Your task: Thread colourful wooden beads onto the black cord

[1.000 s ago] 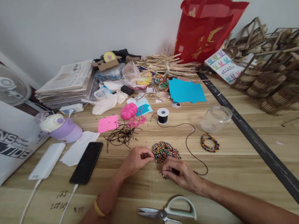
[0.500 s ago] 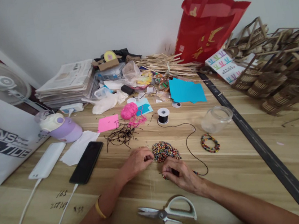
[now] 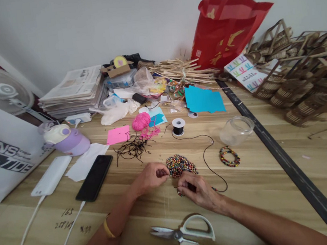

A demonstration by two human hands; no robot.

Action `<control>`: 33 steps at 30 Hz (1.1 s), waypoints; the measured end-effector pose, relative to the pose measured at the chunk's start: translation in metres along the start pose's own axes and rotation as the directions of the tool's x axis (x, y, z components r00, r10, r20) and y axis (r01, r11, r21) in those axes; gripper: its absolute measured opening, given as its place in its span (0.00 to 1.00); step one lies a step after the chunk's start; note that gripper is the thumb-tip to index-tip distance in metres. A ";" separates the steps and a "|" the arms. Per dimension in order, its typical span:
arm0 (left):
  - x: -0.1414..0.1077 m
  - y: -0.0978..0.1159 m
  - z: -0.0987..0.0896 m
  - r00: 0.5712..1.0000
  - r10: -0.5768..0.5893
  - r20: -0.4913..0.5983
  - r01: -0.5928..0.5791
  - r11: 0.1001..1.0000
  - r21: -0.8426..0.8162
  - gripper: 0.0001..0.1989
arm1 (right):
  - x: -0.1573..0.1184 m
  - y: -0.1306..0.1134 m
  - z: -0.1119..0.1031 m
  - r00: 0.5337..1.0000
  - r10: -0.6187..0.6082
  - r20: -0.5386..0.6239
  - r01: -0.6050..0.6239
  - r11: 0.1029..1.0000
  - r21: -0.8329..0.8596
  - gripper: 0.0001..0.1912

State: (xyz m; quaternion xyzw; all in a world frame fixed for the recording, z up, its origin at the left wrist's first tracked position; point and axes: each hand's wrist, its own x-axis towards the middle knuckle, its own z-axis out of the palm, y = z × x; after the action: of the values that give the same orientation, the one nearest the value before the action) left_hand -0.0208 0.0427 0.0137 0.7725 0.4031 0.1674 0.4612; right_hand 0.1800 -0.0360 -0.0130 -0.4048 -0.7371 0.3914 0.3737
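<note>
A heap of small multicoloured beads (image 3: 181, 164) lies on the wooden table in front of me. At its left edge my left hand (image 3: 154, 176) has thumb and forefinger pinched together; whatever is between the fingertips is too small to make out. My right hand (image 3: 198, 189), just below the heap, is closed on a black cord (image 3: 221, 190) strung with a few beads. The cord loops up on the right to a white spool (image 3: 178, 126) of black cord. A finished-looking beaded bracelet (image 3: 229, 157) rests right of the heap.
White-handled scissors (image 3: 184, 231) lie near the front edge. A clear jar (image 3: 236, 130) lies to the right, and a phone (image 3: 94, 178) on the left. Black cord offcuts (image 3: 133, 147), pink yarn (image 3: 141, 121) and a red bag (image 3: 226, 31) are farther back.
My left hand has shifted very slightly, its fingertips staying at the left edge of the bead heap. My right hand stays nearly still with the cord.
</note>
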 end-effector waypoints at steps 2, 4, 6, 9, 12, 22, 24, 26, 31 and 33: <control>0.000 -0.001 0.000 0.998 -0.026 0.061 0.037 0.984 -0.172 0.04 | 0.000 -0.001 -0.001 1.000 0.019 -0.014 -0.018 1.000 0.023 0.08; 0.000 -0.002 -0.001 0.992 -0.024 0.127 0.062 0.952 -0.301 0.06 | 0.000 -0.002 -0.001 0.999 0.032 -0.029 -0.031 0.999 0.037 0.08; 0.001 -0.004 0.000 0.983 -0.017 0.180 0.085 0.922 -0.377 0.08 | 0.001 -0.003 -0.001 0.999 0.033 -0.041 -0.031 0.999 0.037 0.08; 0.002 -0.007 0.002 0.972 -0.009 0.233 0.114 0.890 -0.441 0.10 | 0.001 -0.004 -0.001 0.998 0.032 -0.045 -0.030 0.999 0.036 0.10; 0.003 -0.007 0.003 0.964 -0.005 0.268 0.138 0.866 -0.481 0.12 | 0.001 -0.004 -0.001 0.998 0.035 -0.045 -0.034 0.999 0.030 0.10; 0.002 -0.004 0.004 0.956 -0.012 0.293 0.167 0.843 -0.512 0.13 | 0.000 -0.001 0.000 0.999 0.011 -0.036 -0.010 1.000 0.028 0.08; 0.002 -0.004 0.004 0.955 -0.009 0.296 0.166 0.844 -0.511 0.13 | 0.000 0.000 0.000 0.999 0.008 -0.038 -0.007 0.999 0.032 0.08; 0.002 -0.003 0.004 0.954 -0.003 0.299 0.162 0.844 -0.511 0.12 | 0.001 -0.001 0.000 0.999 0.007 -0.042 -0.005 1.000 0.030 0.08; 0.002 -0.004 0.005 0.956 0.007 0.293 0.149 0.849 -0.507 0.12 | 0.002 -0.005 -0.001 0.999 0.003 -0.041 -0.002 1.000 0.021 0.09; 0.002 -0.006 0.006 0.956 0.005 0.293 0.150 0.851 -0.504 0.12 | 0.002 -0.005 -0.001 0.999 0.002 -0.042 -0.001 1.000 0.018 0.09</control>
State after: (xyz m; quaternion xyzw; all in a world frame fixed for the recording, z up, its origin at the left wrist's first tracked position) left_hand -0.0184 0.0425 0.0053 0.6185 0.3016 0.1402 0.7119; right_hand 0.1787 -0.0358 -0.0075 -0.4101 -0.7252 0.3899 0.3924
